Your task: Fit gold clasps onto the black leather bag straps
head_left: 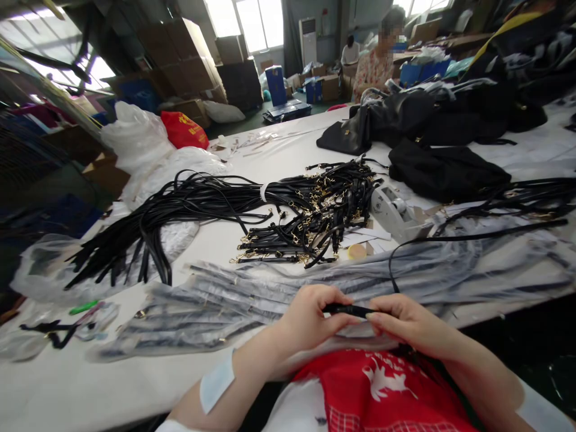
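Our left hand (310, 312) pinches a short black strap (348, 309) between thumb and fingers, and our right hand (402, 321) grips its other end; the piece lies level between the two, just above the near edge of the bench (67, 390). What lies inside our curled fingers we cannot tell. Under and beyond our hands, clear plastic sleeves with dark straps (216, 306) stretch along that near edge. Past them, toward the middle, a long bundle of black straps (198, 204) is gathered by a white tie (263, 192), its loose ends pointing to the left edge. To its right we see a heap of shorter straps with gold clasps (310, 222), and just beside that heap a pale tape dispenser (389, 207). Black bags (405, 120) are piled toward the far right corner, and a red bag (184, 131) sits by the far left corner. Beyond the far edge we see a co-worker (375, 66).
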`<control>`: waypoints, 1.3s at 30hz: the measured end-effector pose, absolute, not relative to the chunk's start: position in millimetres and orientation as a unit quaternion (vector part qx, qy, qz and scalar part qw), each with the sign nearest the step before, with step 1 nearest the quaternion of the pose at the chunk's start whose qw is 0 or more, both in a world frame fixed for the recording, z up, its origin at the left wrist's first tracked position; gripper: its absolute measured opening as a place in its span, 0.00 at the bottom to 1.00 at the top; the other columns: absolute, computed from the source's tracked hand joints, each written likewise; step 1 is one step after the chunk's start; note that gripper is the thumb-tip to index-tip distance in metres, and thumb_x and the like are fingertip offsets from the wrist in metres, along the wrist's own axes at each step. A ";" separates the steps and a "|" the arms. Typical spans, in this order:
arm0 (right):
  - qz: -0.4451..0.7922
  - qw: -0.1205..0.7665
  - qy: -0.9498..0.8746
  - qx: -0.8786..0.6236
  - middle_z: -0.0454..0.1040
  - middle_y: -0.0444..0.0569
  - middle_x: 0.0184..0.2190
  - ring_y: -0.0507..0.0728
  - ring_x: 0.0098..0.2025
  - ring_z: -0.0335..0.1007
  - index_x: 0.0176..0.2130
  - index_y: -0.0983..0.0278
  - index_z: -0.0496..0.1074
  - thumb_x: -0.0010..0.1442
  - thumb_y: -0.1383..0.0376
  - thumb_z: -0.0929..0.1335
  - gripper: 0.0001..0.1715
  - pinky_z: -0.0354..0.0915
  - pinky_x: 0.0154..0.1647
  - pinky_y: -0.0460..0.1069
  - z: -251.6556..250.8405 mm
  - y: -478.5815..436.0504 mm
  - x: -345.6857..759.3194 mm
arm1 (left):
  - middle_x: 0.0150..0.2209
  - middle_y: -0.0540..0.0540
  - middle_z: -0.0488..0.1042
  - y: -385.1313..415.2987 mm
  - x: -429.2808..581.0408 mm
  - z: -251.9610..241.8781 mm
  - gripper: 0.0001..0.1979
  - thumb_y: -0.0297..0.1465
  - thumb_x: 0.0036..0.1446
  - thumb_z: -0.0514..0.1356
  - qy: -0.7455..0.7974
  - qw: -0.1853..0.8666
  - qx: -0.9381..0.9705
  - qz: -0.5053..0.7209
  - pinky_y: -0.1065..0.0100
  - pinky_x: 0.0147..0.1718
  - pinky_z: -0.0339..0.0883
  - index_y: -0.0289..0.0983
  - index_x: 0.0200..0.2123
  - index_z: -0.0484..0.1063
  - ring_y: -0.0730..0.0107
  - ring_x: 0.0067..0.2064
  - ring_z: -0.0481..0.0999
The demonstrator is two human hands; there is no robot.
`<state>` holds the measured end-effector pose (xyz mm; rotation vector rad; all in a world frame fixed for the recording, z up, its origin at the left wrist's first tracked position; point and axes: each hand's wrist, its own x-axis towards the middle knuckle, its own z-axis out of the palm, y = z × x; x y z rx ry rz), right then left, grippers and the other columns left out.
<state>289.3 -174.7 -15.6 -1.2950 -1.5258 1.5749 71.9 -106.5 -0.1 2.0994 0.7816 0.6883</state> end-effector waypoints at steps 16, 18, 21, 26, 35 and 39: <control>0.352 0.190 -0.731 -0.554 0.77 0.42 0.32 0.53 0.32 0.69 0.42 0.61 0.74 0.52 0.67 0.72 0.14 0.59 0.32 0.44 4.4 -174.2 295.8 | 0.23 0.49 0.74 -71.0 23.1 22.6 0.13 0.40 0.60 0.59 0.412 0.390 0.762 0.315 0.73 0.26 0.62 0.36 0.29 0.74 0.71 0.26 0.70; 0.316 0.170 -0.748 -0.559 0.79 0.42 0.32 0.53 0.33 0.72 0.39 0.60 0.76 0.55 0.67 0.71 0.09 0.60 0.33 0.45 -0.4 -173.9 301.1 | 0.19 0.51 0.71 -60.4 1.5 20.1 0.17 0.42 0.59 0.59 0.456 0.369 0.743 0.324 0.73 0.25 0.61 0.36 0.24 0.72 0.72 0.24 0.68; 0.238 0.180 -0.755 -0.584 0.80 0.43 0.32 0.54 0.35 0.75 0.35 0.60 0.77 0.57 0.69 0.68 0.07 0.63 0.36 0.46 -11.3 -170.0 314.3 | 0.18 0.51 0.70 -51.5 -31.1 12.6 0.20 0.45 0.57 0.60 0.515 0.332 0.715 0.338 0.73 0.24 0.61 0.37 0.21 0.72 0.72 0.23 0.68; 0.084 0.236 -0.760 -0.600 0.80 0.46 0.33 0.58 0.40 0.76 0.35 0.61 0.76 0.56 0.72 0.66 0.11 0.68 0.47 0.52 -21.0 -159.5 344.7 | 0.20 0.51 0.73 -48.7 -93.2 11.6 0.19 0.48 0.52 0.62 0.638 0.211 0.635 0.381 0.71 0.24 0.63 0.37 0.27 0.75 0.68 0.24 0.71; 0.052 0.263 -0.763 -0.588 0.77 0.55 0.47 0.63 0.50 0.72 0.47 0.62 0.74 0.61 0.63 0.69 0.14 0.67 0.55 0.59 -28.2 -144.5 341.2 | 0.49 0.38 0.76 -5.6 -153.6 31.9 0.27 0.46 0.56 0.56 0.661 -0.233 0.631 0.333 0.48 0.56 0.64 0.32 0.51 0.71 0.45 0.53 0.73; 0.099 0.273 -0.762 -0.579 0.77 0.54 0.44 0.62 0.48 0.74 0.43 0.61 0.76 0.63 0.63 0.67 0.10 0.69 0.52 0.57 -33.6 -144.3 334.4 | 0.48 0.36 0.76 -4.7 -86.5 8.1 0.22 0.42 0.61 0.56 0.561 -0.094 0.749 0.341 0.55 0.54 0.67 0.31 0.50 0.71 0.53 0.51 0.74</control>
